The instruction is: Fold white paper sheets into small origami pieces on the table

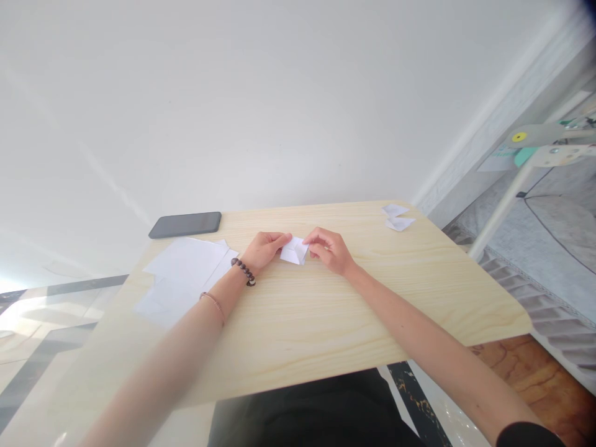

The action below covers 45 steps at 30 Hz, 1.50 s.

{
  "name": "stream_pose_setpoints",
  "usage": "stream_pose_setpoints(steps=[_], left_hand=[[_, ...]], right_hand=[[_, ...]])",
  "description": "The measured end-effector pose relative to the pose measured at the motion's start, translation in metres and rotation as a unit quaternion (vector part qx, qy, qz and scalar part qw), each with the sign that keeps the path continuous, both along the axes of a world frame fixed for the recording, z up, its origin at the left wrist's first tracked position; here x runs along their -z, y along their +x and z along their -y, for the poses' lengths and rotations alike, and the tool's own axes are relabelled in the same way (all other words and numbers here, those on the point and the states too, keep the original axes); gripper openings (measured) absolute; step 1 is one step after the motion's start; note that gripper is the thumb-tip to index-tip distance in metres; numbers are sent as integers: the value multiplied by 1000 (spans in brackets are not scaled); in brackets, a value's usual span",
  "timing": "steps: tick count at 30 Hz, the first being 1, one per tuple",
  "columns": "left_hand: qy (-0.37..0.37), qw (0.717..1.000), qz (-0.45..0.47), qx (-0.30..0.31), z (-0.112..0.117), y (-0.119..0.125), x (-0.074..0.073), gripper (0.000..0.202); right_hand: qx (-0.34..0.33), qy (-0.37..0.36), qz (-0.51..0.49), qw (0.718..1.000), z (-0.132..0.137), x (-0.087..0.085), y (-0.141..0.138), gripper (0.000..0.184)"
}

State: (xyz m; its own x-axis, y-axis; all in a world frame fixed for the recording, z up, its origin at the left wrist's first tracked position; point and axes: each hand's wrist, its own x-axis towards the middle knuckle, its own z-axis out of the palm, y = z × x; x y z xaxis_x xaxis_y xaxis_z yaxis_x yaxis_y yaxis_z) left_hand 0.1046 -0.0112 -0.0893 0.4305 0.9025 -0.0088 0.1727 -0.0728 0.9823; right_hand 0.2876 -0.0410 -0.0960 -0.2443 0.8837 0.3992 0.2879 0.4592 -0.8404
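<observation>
A small piece of folded white paper [293, 251] is between my hands, just above or on the middle of the wooden table [298, 335]. My left hand [264, 249] pinches its left edge with the thumb on top. At the opposite edge, my right hand [331, 249] grips the paper's upper right corner between thumb and fingers. Creases and a raised flap show on the paper's face. Dark beads and a thin bracelet circle my left wrist.
Loose white sheets [186, 273] lie overlapping on the left, partly behind my left forearm. A black phone [185, 225] rests at the back left corner. Two small folded papers [399, 223] sit at the back right. A white wall [279, 105] rises behind the table.
</observation>
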Motion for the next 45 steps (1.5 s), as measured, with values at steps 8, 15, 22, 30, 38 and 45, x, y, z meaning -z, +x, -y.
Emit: stream_pose_setpoints(steps=[8, 15, 22, 30, 38, 45], left_hand=[[24, 999, -25, -16, -1, 1, 5, 43], [47, 998, -45, -22, -1, 1, 8, 44], [76, 995, -66, -16, 0, 2, 9, 39], [92, 993, -69, 1, 4, 2, 2, 38], [78, 996, -50, 15, 2, 1, 4, 40], [60, 998, -27, -9, 0, 2, 6, 37]], right_hand=[[50, -8, 61, 997, -2, 0, -4, 20], [20, -11, 117, 993, -3, -1, -3, 29], [-2, -21, 117, 993, -3, 0, -3, 26], [-22, -4, 119, 993, -3, 1, -1, 22], [-25, -16, 115, 993, -3, 2, 0, 25], [-19, -32, 90, 995, -2, 0, -1, 26]])
